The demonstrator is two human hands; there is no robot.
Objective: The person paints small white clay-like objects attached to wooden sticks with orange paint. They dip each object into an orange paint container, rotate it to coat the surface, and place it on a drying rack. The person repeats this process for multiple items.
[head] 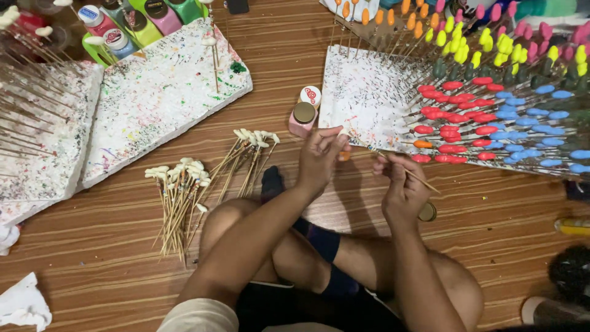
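Note:
I sit cross-legged on a wooden floor. My left hand (321,155) pinches the small white bead tip of a thin wooden skewer (424,182). My right hand (401,182) grips the same skewer lower down, and its stick pokes out to the right. Both hands hover just in front of an open pink paint bottle (303,118) with a white cap (310,95) lying beside it. Two bundles of unpainted white-tipped skewers (184,190) lie on the floor to the left of my knee.
A paint-speckled foam board (369,92) at right holds several skewers with red, blue, yellow, orange, pink and green tips. Two more speckled boards (153,98) lie at left. Paint bottles (123,24) stand at the top left. Crumpled tissue (21,304) lies at bottom left.

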